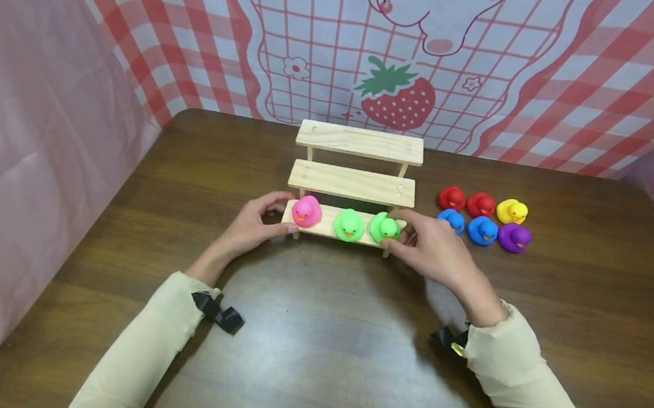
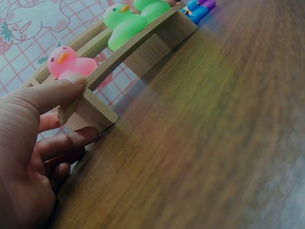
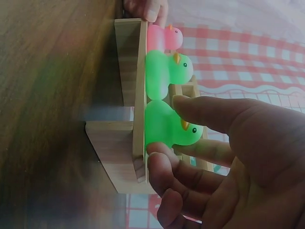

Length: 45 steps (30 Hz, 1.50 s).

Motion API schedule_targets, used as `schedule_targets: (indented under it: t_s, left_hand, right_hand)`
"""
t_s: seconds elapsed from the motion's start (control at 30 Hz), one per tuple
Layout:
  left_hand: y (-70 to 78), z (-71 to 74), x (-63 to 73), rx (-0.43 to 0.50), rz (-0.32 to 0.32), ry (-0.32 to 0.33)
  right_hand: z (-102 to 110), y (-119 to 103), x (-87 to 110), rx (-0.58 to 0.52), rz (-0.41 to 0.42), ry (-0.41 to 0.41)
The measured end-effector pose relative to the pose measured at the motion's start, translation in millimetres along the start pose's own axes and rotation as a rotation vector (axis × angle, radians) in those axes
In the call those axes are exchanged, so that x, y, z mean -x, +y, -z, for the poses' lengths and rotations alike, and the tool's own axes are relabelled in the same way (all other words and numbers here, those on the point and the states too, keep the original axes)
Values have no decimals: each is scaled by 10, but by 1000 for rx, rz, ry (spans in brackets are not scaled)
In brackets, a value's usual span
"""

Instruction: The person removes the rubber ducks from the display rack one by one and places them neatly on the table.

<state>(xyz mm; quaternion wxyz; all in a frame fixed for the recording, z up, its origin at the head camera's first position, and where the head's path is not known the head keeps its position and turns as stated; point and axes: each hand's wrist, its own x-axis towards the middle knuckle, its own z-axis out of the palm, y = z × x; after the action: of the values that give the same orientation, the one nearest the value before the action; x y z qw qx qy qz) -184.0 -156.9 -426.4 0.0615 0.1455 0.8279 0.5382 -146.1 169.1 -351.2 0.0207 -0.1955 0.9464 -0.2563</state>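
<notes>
A three-step wooden stand (image 1: 352,183) rests on the table, with a pink rubber duck (image 1: 306,211) at the left of its lowest step. On the same step sit a middle green rubber duck (image 1: 349,226) and a right green rubber duck (image 1: 384,228). My left hand (image 1: 250,226) grips the left end of that step, its thumb (image 2: 71,86) on the front edge beside the pink duck. With thumb and fingers around it, my right hand (image 1: 437,249) holds the right green duck at the step's right end. Its underside stays hidden in the head view.
Right of the stand, two red ducks (image 1: 481,204), a yellow duck (image 1: 512,211), two blue ducks (image 1: 482,231) and a purple duck (image 1: 515,237) stand in two rows on the brown table (image 1: 312,360). A checked strawberry-print cloth (image 1: 292,69) hangs behind the table.
</notes>
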Motion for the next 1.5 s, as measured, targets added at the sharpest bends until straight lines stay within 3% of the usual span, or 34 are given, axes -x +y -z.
schedule_targets:
  t_s: [0.4,0.8,1.23,1.5]
  left_hand:
    - [19,1,11,4,-4,-1]
    - [-15,-3,-3,3,-2,7]
    - [-13,3,3,3,-11,-1]
    - [-12,-6,1,5,-11,-7]
  right_hand:
    - [47,-11,48,-12,-3,47]
    - [366,-4,218,-20,9,146]
    - [568,235,422,44,-78,220]
    - [588,381,495,73,-121,207]
